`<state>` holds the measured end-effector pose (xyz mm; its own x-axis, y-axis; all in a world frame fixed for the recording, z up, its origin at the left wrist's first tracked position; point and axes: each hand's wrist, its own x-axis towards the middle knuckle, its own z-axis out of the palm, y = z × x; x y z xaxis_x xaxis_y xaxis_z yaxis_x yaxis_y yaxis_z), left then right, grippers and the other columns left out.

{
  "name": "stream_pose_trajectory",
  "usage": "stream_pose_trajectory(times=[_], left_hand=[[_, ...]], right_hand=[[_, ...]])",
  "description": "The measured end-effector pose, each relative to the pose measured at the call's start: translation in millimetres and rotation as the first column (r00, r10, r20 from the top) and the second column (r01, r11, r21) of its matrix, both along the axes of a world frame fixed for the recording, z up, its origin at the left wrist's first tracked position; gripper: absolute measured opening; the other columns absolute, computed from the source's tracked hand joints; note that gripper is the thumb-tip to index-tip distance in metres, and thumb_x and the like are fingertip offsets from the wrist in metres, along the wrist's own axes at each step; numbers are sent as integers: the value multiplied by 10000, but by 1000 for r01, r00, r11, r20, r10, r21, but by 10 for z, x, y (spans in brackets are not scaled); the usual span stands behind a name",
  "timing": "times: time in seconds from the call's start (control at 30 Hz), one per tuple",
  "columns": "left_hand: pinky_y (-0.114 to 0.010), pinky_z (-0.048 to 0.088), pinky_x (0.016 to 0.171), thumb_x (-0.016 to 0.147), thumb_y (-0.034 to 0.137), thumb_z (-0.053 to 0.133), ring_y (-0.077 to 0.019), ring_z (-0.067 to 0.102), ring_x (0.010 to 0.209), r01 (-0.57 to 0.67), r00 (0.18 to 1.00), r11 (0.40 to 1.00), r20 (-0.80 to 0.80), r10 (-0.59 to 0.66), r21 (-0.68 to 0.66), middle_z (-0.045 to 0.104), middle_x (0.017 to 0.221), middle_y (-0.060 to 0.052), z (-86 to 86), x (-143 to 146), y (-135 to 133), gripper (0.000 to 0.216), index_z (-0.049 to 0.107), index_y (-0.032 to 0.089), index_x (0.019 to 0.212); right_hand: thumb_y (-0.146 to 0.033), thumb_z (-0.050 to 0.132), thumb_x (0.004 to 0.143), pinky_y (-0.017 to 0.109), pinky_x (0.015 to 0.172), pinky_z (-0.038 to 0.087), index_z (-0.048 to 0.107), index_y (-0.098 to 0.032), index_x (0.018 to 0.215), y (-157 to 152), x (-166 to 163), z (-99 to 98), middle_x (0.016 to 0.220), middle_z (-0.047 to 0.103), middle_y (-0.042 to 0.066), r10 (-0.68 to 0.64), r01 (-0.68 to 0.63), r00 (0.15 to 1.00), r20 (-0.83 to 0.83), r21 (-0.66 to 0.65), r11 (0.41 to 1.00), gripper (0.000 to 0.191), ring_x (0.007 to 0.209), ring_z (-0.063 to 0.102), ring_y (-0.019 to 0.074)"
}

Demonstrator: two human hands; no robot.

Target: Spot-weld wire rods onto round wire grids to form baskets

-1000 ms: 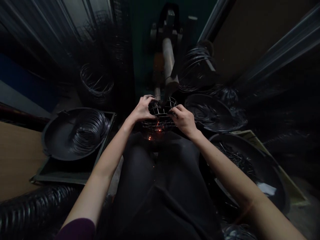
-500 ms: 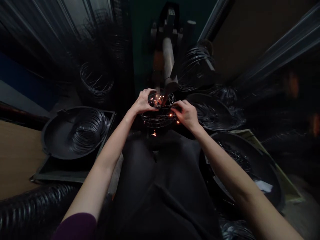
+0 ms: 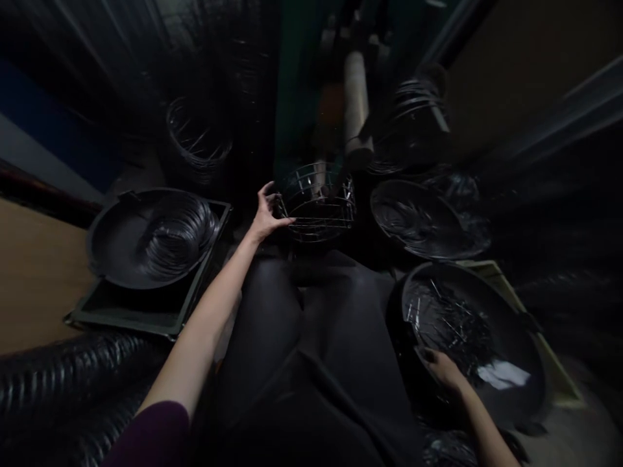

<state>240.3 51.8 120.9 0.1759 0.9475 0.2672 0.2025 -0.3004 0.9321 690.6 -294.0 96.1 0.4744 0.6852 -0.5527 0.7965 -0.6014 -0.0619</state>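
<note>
My left hand (image 3: 265, 219) grips the left side of a round wire basket (image 3: 321, 224), its thumb along a lower wire and its fingers raised at the rim. The basket is an open cage of thin metal rods, in front of a machine with a thick pale cylindrical arm (image 3: 357, 97). A narrower electrode-like post (image 3: 319, 178) reaches down into the basket. At lower right, my right hand (image 3: 445, 370) is at the near-left edge of a dark bowl (image 3: 520, 337) holding short metal rods (image 3: 452, 324). Its fingers are blurred and dark.
To my left, a coil of wire (image 3: 178, 237) lies in a black pan (image 3: 114, 243) on a crate (image 3: 126, 318). Another pan (image 3: 413, 220) of wire pieces stands at right. A white scrap (image 3: 503, 374) lies in the bowl. Ribbed black ducting (image 3: 73, 383) runs at lower left.
My right hand has let go of the basket and moved down and right to the bowl. The sparks are gone. My left hand remains on the basket; the view has shifted.
</note>
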Motion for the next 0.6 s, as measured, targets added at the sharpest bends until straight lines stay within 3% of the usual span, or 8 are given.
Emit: stream_pose_trajectory(times=[0.17,0.33,0.5,0.6], left_hand=[[-459,453,1066,531,666,835,-264,536,1261,13,998,988,-62,-4,153,481,1295,-120,232,-183,-75,1206,115,323,1435],[-436,434,1093,565,623,829,-267,518,1266,62,983,954,-182,-8,295,466,1336,-124,528,-233,-325,1095,205,287,1400],[-442,412,1114,583,610,820,-273,505,1282,56,980,958,-201,1,280,439,1376,-132,589,-185,-466,1013,272,259,1359],[-446,423,1106,584,606,821,-277,512,1276,107,979,958,-197,-54,266,449,1368,-134,577,-194,-515,994,299,247,1349]], right_hand=[[-414,623,621,380,822,552,747,-246,815,7,83,2,856,746,130,-78,79,996,34,-29,996,285,983,702,348],[-410,608,660,397,883,547,741,-210,925,18,123,-116,953,748,144,-36,37,999,38,-41,998,357,1032,690,343],[-337,560,734,321,859,553,753,-238,931,86,117,-153,973,762,72,25,-26,999,-22,-71,997,293,1029,700,283],[-280,552,758,347,911,533,755,-187,960,58,182,-94,1037,749,119,29,-28,1000,5,-101,994,302,1070,681,314]])
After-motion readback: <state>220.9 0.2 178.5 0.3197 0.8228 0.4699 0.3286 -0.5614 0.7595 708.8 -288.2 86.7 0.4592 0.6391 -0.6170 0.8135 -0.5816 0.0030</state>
